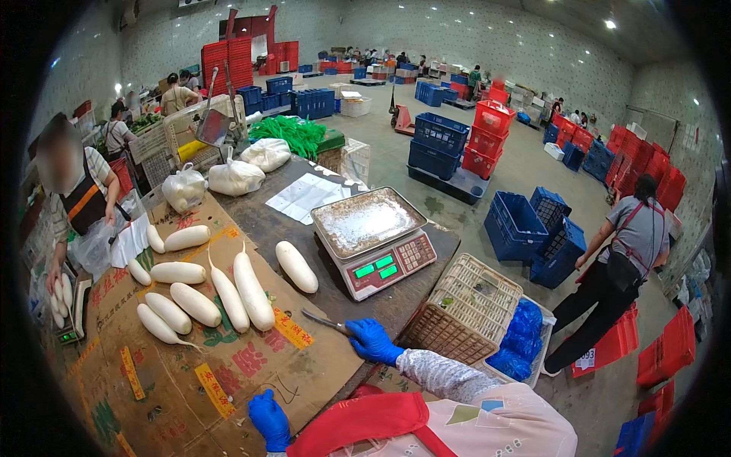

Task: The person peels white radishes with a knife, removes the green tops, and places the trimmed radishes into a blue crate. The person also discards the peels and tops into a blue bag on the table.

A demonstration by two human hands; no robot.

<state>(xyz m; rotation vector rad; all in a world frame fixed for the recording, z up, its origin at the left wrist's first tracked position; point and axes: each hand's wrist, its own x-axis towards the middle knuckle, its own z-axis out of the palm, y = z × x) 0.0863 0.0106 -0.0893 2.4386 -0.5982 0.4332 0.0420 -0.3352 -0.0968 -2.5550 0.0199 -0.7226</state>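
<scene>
A knife is in the gloved right hand, whose fingers are closed around its handle and hide it; the bare blade points to ten o'clock over the cardboard, and whether it touches is unclear. At about eight o'clock from that hand, the gloved left hand has its fingers curled; whether they grip anything I cannot tell, and its forearm is hidden behind the red apron.

From the knife, a lone radish lies at eleven o'clock, and more white radishes spread between nine and ten. At one o'clock stands a scale, its lit digits too small to read. A beige crate sits at three o'clock. Far off at ten o'clock is a co-worker, face blurred, lower body hidden by the bench.
</scene>
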